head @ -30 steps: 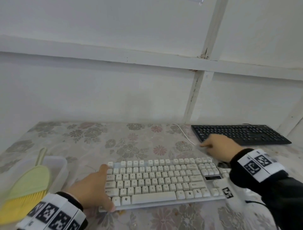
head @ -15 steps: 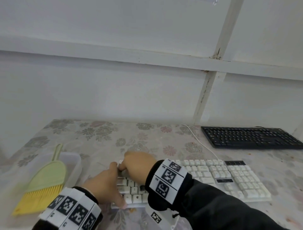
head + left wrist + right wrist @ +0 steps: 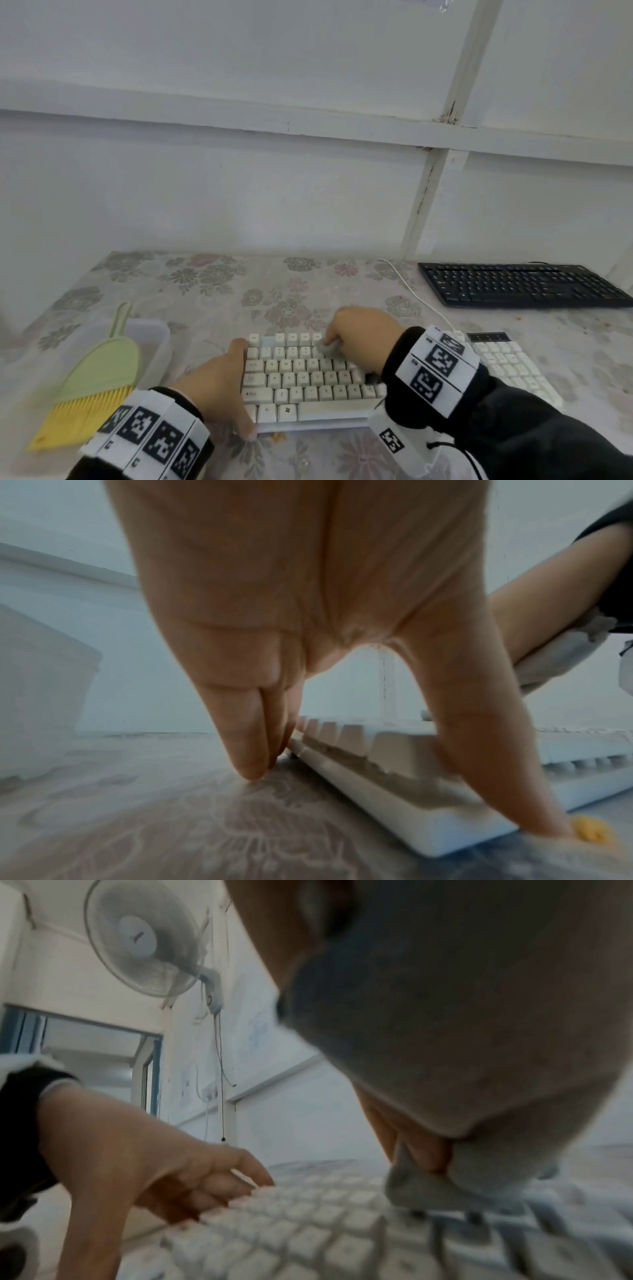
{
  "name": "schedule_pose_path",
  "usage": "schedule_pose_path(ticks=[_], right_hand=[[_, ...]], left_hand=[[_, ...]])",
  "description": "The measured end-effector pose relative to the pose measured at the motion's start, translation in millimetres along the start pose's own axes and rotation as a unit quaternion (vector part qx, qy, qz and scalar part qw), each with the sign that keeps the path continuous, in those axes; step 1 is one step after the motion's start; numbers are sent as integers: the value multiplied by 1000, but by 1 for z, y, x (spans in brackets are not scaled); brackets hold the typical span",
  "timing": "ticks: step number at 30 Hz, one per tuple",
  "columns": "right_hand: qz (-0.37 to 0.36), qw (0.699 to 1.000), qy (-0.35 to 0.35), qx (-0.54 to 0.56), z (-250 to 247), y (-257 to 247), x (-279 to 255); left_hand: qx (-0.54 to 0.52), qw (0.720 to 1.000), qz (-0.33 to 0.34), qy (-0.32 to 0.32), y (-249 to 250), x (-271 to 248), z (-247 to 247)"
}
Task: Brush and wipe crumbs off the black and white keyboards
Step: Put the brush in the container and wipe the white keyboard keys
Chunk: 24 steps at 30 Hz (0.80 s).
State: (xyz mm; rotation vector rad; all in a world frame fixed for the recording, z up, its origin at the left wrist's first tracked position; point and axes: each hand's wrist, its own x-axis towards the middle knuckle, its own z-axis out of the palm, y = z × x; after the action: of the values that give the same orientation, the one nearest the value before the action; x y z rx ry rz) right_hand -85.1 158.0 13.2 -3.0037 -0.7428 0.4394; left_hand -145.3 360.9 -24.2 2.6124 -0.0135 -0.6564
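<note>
The white keyboard (image 3: 308, 380) lies near the table's front edge, and the black keyboard (image 3: 520, 284) is at the back right. My left hand (image 3: 236, 390) braces the white keyboard's left end. Its straight fingers (image 3: 246, 750) stand on the table beside the keyboard (image 3: 394, 753), and the thumb lies along the front edge. My right hand (image 3: 342, 339) grips a grey cloth (image 3: 329, 348) and presses it onto the upper key rows. The right wrist view shows the bunched cloth (image 3: 479, 1042) on the keys (image 3: 308, 1231). A yellow crumb (image 3: 589, 831) lies by my thumb tip.
A green hand brush with yellow bristles (image 3: 92, 383) lies in a clear plastic tray (image 3: 154, 334) at the left. The white keyboard's cable (image 3: 411, 291) runs toward the wall. A flowered cloth (image 3: 205, 281) covers the table, which ends at the white wall.
My right hand went from the keyboard's right end to its far left, then a little right along the top rows. My left hand stayed at the left end.
</note>
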Motion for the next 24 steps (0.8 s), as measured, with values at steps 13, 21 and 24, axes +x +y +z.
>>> schedule_pose_path(ticks=[13, 21, 24], right_hand=[[-86, 996, 18, -14, 13, -62, 22], [52, 998, -16, -17, 6, 10, -5], [16, 1000, 8, 21, 2, -10, 1]], left_hand=[[-26, 1000, 11, -6, -12, 5, -3], [-8, 1000, 7, -7, -8, 3, -2], [-10, 1000, 8, -11, -8, 3, -2]])
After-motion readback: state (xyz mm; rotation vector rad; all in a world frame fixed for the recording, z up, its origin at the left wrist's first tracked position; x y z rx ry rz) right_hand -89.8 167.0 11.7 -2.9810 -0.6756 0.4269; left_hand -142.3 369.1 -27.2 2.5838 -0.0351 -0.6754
